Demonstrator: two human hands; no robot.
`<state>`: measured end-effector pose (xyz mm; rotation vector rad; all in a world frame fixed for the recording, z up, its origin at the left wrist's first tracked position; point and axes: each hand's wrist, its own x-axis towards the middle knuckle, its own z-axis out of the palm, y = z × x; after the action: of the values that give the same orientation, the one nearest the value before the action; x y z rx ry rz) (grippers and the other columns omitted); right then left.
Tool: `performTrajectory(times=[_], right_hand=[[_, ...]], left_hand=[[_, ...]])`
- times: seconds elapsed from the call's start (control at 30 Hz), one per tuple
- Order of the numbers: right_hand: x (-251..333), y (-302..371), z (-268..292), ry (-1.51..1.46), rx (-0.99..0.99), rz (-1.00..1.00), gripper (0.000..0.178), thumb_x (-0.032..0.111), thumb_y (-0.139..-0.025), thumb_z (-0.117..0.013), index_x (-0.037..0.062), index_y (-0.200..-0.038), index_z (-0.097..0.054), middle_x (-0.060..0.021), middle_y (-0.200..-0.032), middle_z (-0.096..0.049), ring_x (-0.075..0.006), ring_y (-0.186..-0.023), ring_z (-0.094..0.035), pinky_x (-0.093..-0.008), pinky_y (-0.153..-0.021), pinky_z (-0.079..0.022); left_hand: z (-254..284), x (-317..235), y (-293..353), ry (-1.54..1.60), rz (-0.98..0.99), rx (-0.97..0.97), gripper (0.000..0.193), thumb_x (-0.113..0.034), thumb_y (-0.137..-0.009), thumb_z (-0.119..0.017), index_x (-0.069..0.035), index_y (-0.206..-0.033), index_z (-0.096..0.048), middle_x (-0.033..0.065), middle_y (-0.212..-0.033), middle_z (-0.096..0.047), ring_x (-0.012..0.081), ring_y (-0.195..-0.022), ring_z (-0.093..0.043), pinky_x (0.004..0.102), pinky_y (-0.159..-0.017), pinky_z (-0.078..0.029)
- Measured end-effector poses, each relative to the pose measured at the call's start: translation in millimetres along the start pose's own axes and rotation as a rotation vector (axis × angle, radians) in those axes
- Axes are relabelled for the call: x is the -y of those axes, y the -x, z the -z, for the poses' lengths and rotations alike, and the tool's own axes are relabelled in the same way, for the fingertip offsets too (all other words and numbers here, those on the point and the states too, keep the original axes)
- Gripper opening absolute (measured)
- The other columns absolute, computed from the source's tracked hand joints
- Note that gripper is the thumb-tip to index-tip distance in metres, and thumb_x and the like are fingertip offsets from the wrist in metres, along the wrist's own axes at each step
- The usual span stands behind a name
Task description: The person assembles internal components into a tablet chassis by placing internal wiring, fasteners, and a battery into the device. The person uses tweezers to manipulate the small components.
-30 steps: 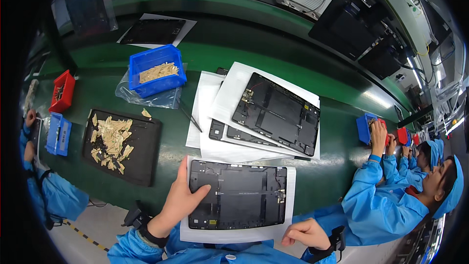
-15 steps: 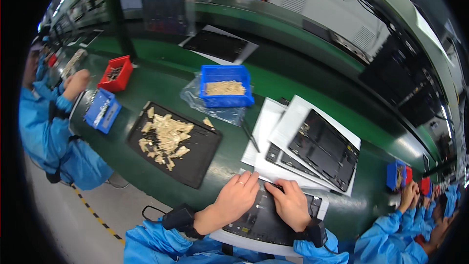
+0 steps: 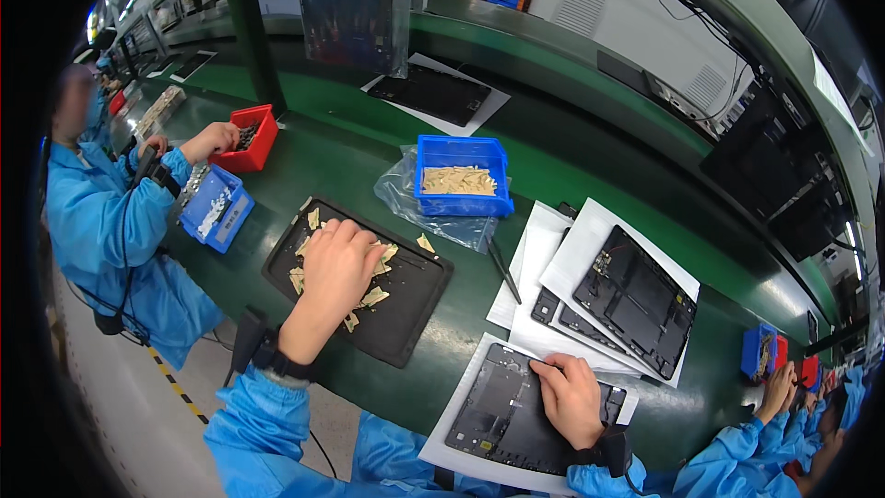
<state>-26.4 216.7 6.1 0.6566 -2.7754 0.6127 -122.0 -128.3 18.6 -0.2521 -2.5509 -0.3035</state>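
Note:
My left hand (image 3: 334, 267) is over a shallow black tray (image 3: 410, 318), fingers curled down among torn beige paper scraps (image 3: 376, 297). Its fingertips are hidden behind the hand, so I cannot see what they hold. In front of me a black tablet-like back panel (image 3: 502, 397) lies on a white foam sheet (image 3: 441, 457). Resting on the panel's right part is my right hand (image 3: 572, 401), thumb and forefinger bent together near its far edge. Anything between those two fingertips is too small to make out.
More black panels (image 3: 641, 304) and white sheets are stacked beyond my right hand, with dark tweezers (image 3: 504, 272) beside them. A blue bin (image 3: 463, 203) of beige strips stands on a clear bag. Blue (image 3: 221, 221) and red bins (image 3: 249, 157) sit by the left co-worker.
My left hand has left the panel and moved left onto the tray, covering many scraps. My right hand stays on the panel. The left co-worker's hand now reaches into the red bin.

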Motion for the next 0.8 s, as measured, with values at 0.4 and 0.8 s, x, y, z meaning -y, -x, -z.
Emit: performTrajectory(times=[0.4,0.8], right_hand=[[-1,4,2,-0.025,-0.008,-0.009,0.026,0.004,-0.076,-0.065,0.0129,-0.1,-0.068,-0.0039,-0.098,-0.06,-0.025,-0.083,-0.056,-0.0352,-0.072,-0.047],[1,3,3,-0.046,0.0,-0.014,0.023,0.006,-0.078,-0.065,0.0126,-0.101,-0.068,-0.004,-0.097,-0.06,-0.0248,-0.086,-0.057,-0.0354,-0.075,-0.047]], left_hand=[[-21,1,-8,-0.028,0.007,0.177,0.014,-0.013,-0.074,-0.071,-0.006,-0.083,-0.063,0.0078,-0.084,-0.06,0.0275,-0.087,-0.057,0.0392,-0.077,-0.046],[-15,35,-14,0.098,-0.019,0.23,0.01,-0.013,-0.072,-0.072,-0.007,-0.076,-0.064,0.0064,-0.078,-0.06,0.026,-0.087,-0.056,0.0372,-0.083,-0.043]])
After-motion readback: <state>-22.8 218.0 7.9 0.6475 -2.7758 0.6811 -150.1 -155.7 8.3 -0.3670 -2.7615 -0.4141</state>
